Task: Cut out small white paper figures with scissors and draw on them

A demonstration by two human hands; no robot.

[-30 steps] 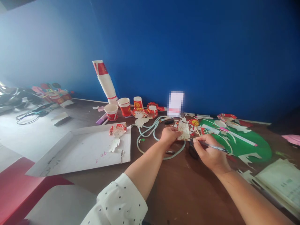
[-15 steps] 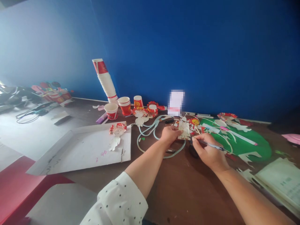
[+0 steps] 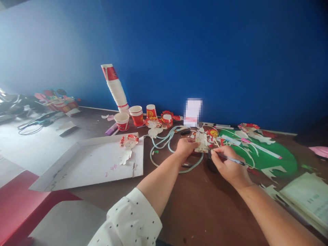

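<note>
My left hand point(image 3: 186, 147) is closed on the edge of a small white paper piece point(image 3: 201, 140), with the thumb on its face. Between the fingers of my right hand point(image 3: 228, 164) is a pen point(image 3: 234, 160), its tip close to the lower right of that paper; whether it touches I cannot tell. Red and white paper scraps point(image 3: 212, 138) lie just behind the piece. A pale blue cable point(image 3: 164, 145) loops on the brown table point(image 3: 189, 205) around my left hand. Something dark, partly hidden, sits under my right hand.
A tall stack of paper cups point(image 3: 116, 89) leans by the blue wall, with red cups point(image 3: 137, 116) beside it. On a white box lid point(image 3: 97, 164) lies a paper figure point(image 3: 128, 145). To the right are a green sheet point(image 3: 279, 157), a pink-ended marker point(image 3: 266, 149) and a book point(image 3: 307, 194).
Almost nothing differs. Both hands keep their places, the left on the paper piece and the right on the pen.
</note>
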